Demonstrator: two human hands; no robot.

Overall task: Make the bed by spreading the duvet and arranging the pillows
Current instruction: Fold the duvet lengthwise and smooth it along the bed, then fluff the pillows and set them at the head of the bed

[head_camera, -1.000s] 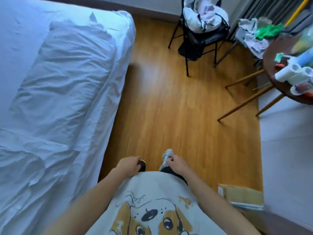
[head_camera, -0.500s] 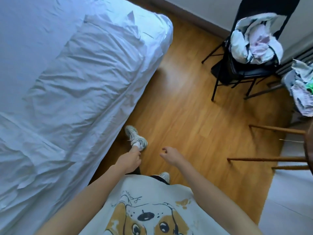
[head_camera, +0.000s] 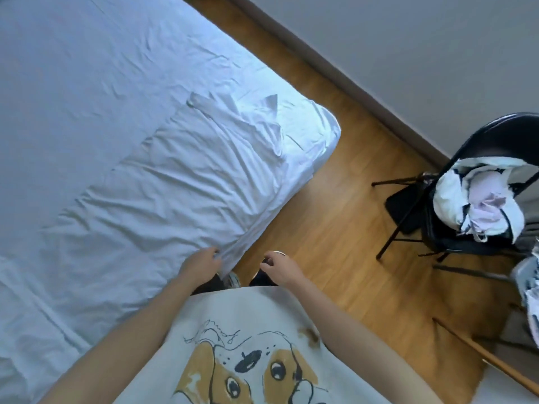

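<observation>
A wrinkled white duvet (head_camera: 186, 182) lies in a folded strip along the bed's near side, one end bunched at the mattress corner (head_camera: 318, 132). The bare sheet (head_camera: 87, 68) covers the rest of the bed. My left hand (head_camera: 201, 265) is at the duvet's hanging edge with loosely curled fingers touching the cloth; no clear grip shows. My right hand (head_camera: 280, 269) hovers over the floor beside the bed, fingers loosely curled and holding nothing. No pillow is in view.
Wooden floor (head_camera: 335, 228) runs between the bed and a grey wall (head_camera: 408, 53). A black folding chair (head_camera: 466, 223) piled with white clothes (head_camera: 478, 199) stands at the right. A wooden table leg (head_camera: 490, 360) crosses the lower right. My feet are beside the bed.
I have stepped closer to the bed and the view has turned toward its corner. My left hand has come up against the duvet's edge; my right hand stays empty.
</observation>
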